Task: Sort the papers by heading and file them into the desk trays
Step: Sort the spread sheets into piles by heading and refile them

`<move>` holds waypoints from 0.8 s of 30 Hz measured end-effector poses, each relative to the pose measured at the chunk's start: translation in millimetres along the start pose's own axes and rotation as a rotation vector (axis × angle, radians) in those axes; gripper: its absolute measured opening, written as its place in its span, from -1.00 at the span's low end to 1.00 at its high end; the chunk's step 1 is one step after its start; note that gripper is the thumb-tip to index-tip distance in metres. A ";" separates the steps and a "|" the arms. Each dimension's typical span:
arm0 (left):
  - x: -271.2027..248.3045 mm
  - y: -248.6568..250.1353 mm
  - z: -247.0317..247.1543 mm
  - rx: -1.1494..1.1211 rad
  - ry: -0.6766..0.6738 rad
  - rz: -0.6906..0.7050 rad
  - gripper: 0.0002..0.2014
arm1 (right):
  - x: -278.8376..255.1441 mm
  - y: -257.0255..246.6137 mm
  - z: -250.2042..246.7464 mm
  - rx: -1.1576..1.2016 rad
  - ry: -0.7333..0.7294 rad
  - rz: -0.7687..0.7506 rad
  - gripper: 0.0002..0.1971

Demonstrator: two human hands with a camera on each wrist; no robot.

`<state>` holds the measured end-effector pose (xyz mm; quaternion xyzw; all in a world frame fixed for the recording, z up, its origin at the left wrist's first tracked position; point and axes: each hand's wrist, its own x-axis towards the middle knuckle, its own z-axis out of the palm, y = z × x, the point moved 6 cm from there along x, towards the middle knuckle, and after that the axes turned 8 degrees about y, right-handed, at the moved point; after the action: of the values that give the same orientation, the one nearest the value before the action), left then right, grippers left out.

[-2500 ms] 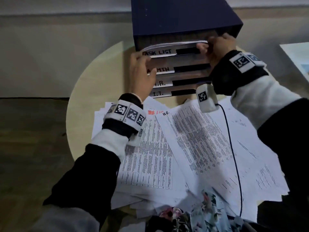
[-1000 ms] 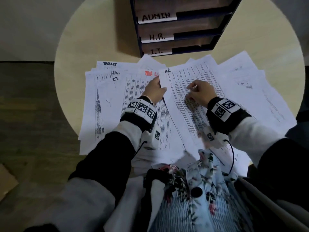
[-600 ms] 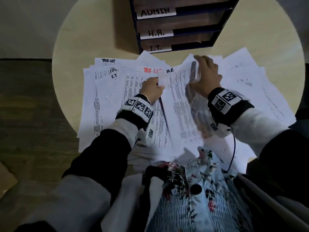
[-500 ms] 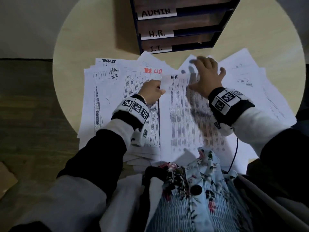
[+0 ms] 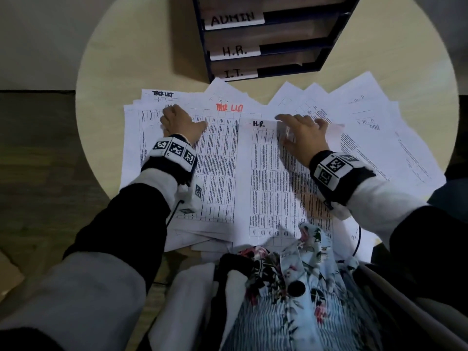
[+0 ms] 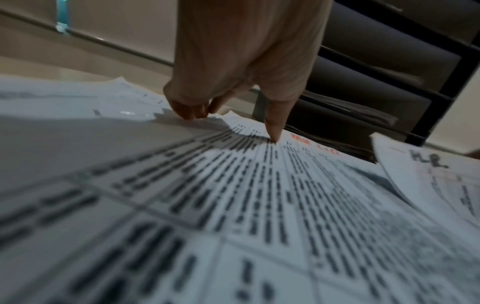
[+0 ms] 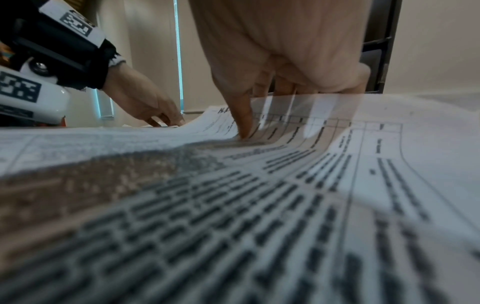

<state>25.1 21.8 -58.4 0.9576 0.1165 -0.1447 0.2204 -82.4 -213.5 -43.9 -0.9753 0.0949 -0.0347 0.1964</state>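
A: Pale wood, a round table (image 5: 121,59), and on it a dark rack of desk trays (image 5: 326,44) labelled ADMIN, H.R. and I.T., the labels reading top to bottom in the head view. In front of it lies a wide fan of printed papers (image 5: 395,127).

B: Which step is this?

A: Sorting, I'd say. The sheet headed H.R. (image 5: 268,178) lies on top, near the person. The right hand (image 5: 302,136) is on its upper edge: the thumb presses down on the print and the fingers are tucked behind the lifted edge, so the paper is nipped between them.

B: And the other hand?

A: The left hand (image 5: 181,124) rests on the sheet with the red task-list heading (image 5: 220,158), fingers loosely bent, tips touching the paper, gripping nothing.

B: Next move?

A: Probably lift the H.R. sheet free without dragging its neighbours, then slide it flat into the middle tray. The left hand holding the pile down would help.
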 end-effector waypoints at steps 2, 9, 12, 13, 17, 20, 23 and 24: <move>0.4 0.4 -1.2 -0.045 0.036 0.020 -0.24 | -0.6 -3.1 -0.4 -0.010 0.019 -0.037 -0.50; -0.2 6.8 -13.9 -0.495 0.233 0.161 -0.59 | -1.7 -9.6 4.0 -0.045 0.012 -0.087 -0.48; -4.0 25.8 -12.8 -0.283 0.178 0.336 -0.38 | -2.0 -11.4 6.6 -0.069 -0.015 -0.086 -0.47; -4.1 30.7 -11.6 -0.168 0.160 0.360 -0.38 | -1.8 -11.4 7.4 -0.072 -0.021 -0.085 -0.47; -3.4 44.1 -7.5 0.133 0.121 0.454 -0.52 | -1.5 -9.4 8.9 -0.063 -0.048 -0.080 -0.52; -5.5 46.4 -2.8 0.111 0.082 0.545 -0.66 | -1.7 -8.1 11.7 -0.070 -0.111 -0.081 -0.42; -5.7 40.5 1.4 0.133 0.060 0.565 -0.58 | -0.9 -8.8 12.3 -0.065 -0.128 -0.082 -0.36; -5.4 38.3 1.6 0.127 0.063 0.549 -0.51 | -0.9 -9.1 12.4 -0.067 -0.130 -0.082 -0.35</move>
<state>30.8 -13.3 -43.2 0.9692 -0.1497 -0.0568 0.1869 -80.4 -200.4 -51.8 -0.9846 0.0432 0.0239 0.1678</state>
